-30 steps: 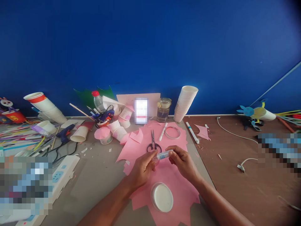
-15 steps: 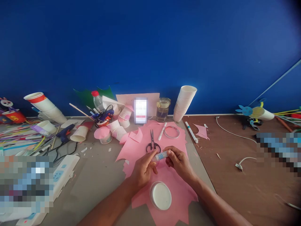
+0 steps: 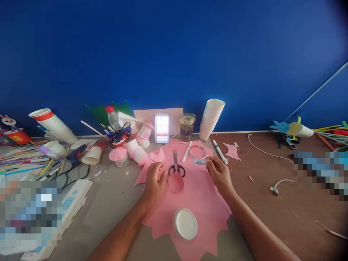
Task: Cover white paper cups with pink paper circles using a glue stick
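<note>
My right hand [image 3: 219, 174] pinches the end of a clear glue stick [image 3: 200, 161] with a blue and white label, low over the pink paper [image 3: 201, 199] below a tape roll [image 3: 198, 152]. My left hand [image 3: 155, 181] holds nothing, its fingers apart and slightly curled. Beside it lies a round pink paper disc [image 3: 176, 183], just below the black-handled scissors [image 3: 176, 165]. Closer to me on the paper is a white paper cup [image 3: 186, 224], seen end-on. A white marker [image 3: 186, 151] lies left of the tape roll.
A tall stack of paper cups [image 3: 211, 119], a glass jar [image 3: 187, 127] and a lit phone [image 3: 162, 128] stand along the blue wall. Pink-trimmed cups [image 3: 119, 156] and a glue gun [image 3: 77, 154] are at left, with a power strip [image 3: 65, 210] nearer. Another marker [image 3: 220, 152] lies at right.
My hands have parted. The left let go of the glue stick and moved left; the right carried it right and forward. The pink disc below the scissors has come into view.
</note>
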Demonstrator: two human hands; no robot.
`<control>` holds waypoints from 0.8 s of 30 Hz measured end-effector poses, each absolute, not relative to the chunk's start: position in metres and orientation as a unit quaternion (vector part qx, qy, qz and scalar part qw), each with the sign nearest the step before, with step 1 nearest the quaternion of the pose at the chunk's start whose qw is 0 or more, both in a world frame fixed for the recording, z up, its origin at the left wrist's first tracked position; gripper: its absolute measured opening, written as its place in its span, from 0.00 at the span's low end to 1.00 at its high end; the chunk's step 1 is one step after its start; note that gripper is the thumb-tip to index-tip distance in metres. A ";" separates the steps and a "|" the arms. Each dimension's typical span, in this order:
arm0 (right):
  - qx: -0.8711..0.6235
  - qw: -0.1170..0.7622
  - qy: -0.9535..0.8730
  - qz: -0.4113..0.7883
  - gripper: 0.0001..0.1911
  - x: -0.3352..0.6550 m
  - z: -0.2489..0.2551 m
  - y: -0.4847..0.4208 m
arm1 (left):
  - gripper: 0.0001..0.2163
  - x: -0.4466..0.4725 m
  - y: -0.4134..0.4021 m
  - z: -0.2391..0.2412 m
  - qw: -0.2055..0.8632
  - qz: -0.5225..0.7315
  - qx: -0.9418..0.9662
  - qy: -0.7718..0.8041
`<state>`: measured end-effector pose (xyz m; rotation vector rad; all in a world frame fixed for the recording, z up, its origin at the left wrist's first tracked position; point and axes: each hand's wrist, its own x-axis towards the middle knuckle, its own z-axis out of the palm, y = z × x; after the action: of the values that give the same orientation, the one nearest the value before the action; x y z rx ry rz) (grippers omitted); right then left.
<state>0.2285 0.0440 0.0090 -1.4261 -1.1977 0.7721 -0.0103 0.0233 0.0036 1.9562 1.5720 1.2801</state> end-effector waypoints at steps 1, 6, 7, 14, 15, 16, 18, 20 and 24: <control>-0.610 0.508 -0.531 0.297 0.12 0.229 0.006 0.045 | 0.10 -0.011 0.025 0.002 0.159 0.430 0.691 0.559; -0.626 0.430 -0.609 0.230 0.12 0.226 -0.006 0.046 | 0.09 -0.006 0.026 0.000 0.148 0.326 0.738 0.571; -0.626 0.421 -0.624 0.205 0.12 0.226 -0.008 0.046 | 0.09 -0.004 0.025 0.000 0.149 0.310 0.741 0.577; -0.581 0.474 -0.648 0.130 0.12 0.219 0.000 0.038 | 0.05 -0.001 0.023 0.006 0.204 0.337 0.717 0.575; -0.563 0.488 -0.634 0.208 0.14 0.216 0.003 0.035 | 0.05 -0.001 0.022 0.007 0.229 0.367 0.711 0.554; -0.541 0.495 -0.612 0.297 0.15 0.213 0.005 0.032 | 0.04 -0.001 0.021 0.008 0.258 0.397 0.704 0.529; -0.481 0.496 -0.548 0.471 0.19 0.206 0.009 0.026 | 0.04 -0.001 0.018 0.009 0.313 0.447 0.687 0.480; -0.408 0.486 -0.484 0.603 0.22 0.199 0.012 0.020 | 0.04 0.001 0.014 0.010 0.346 0.479 0.669 0.451; -0.309 0.445 -0.438 0.718 0.27 0.192 0.017 0.010 | 0.04 0.007 0.006 0.013 0.371 0.499 0.643 0.447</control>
<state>0.1920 0.0102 0.0174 -0.7665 -1.0845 1.7793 0.0071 0.0063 0.0132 1.6498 1.1463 1.2784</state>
